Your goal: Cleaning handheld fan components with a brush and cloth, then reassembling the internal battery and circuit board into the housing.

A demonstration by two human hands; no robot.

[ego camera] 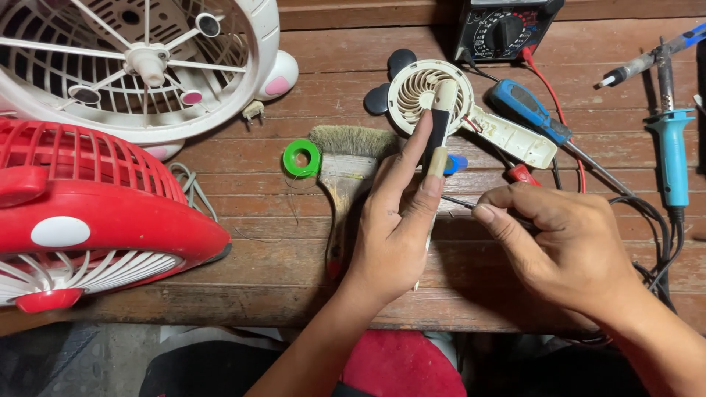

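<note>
Left hand (393, 220), frame centre: pinches a slim cream-and-black handle (439, 132), lower end hidden behind fingers. Right hand (566, 239), right of centre: closed on a thin metal probe (457, 201), mostly hidden in the fist. Fans: three — red (88, 213) and white (140, 66) cropped at left, small cream one (430, 92) above the handle. Brush (346, 176): one. Multimeter (504, 28): one, cropped at top.

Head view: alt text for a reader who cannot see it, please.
Over a wooden workbench, the left hand holds a small cream handheld fan upright while the right hand points a thin metal probe at it. A paintbrush, multimeter and red fan lie around.
</note>
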